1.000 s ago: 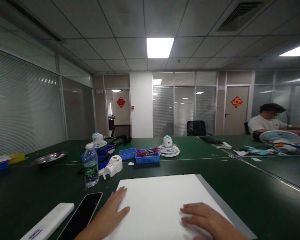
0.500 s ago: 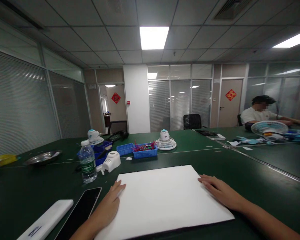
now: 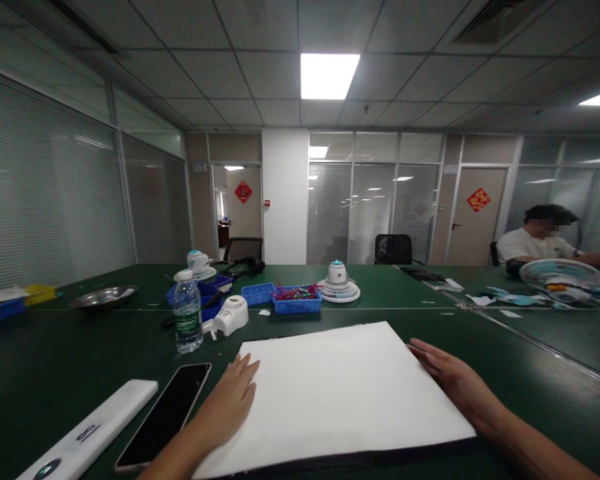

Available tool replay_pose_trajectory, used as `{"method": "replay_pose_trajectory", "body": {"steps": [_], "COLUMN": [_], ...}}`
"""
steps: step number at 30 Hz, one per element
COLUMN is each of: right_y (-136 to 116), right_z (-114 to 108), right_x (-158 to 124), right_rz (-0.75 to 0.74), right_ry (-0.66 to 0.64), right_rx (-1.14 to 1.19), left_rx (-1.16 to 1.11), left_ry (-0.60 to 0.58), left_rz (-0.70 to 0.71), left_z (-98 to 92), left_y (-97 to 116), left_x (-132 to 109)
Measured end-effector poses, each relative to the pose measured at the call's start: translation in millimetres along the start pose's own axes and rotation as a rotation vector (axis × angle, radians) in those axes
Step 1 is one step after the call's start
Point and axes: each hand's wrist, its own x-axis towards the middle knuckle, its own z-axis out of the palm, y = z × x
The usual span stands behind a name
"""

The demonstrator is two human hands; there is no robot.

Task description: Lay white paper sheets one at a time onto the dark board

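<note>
A large white sheet or board (image 3: 337,393) with a dark edge beneath it lies flat in front of me on the green table (image 3: 370,315). On its left edge rests my left hand (image 3: 233,397), fingers stretched out over the white surface. At the right edge is my right hand (image 3: 453,373), fingers extended and turned sideways; whether it touches the edge I cannot tell. Left of my left hand lie a phone (image 3: 167,417) with a dark screen and a white bar-shaped device (image 3: 93,430) marked with "18".
Beyond the sheet stand a water bottle (image 3: 187,313), a white plastic housing (image 3: 231,315), a blue bin (image 3: 297,305) of wires and a small fan (image 3: 338,283). A metal dish (image 3: 104,297) lies far left. A person (image 3: 540,237) sits at right near a fan guard (image 3: 560,272).
My right hand has shifted off the sheet's top and turned sideways at its edge. My left hand stays on the left edge. The view has swung slightly left.
</note>
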Motion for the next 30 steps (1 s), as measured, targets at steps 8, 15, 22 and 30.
{"method": "replay_pose_trajectory", "body": {"steps": [8,15,22,30], "right_y": [9.2,18.7,9.0,-10.5], "right_z": [-4.9,-31.6,-44.1,-9.2], "right_x": [0.5,22.6,23.8,-16.0], "right_rz": [-0.006,0.088,0.087,-0.742], "right_ry": [0.025,0.254,0.278,0.414], "right_rx": [0.101,-0.112,-0.308,-1.229], "left_rx": [0.101,0.105,0.335,0.343], "left_ry": [0.113,0.106,0.502,0.725], "left_rz": [0.03,0.526,0.804,0.838], "left_z": [-16.4,-25.5,-14.1,2.6], "left_y": [12.7,80.2,95.6,87.5], "left_x": [-6.9,-32.9,-40.2,-40.1]}}
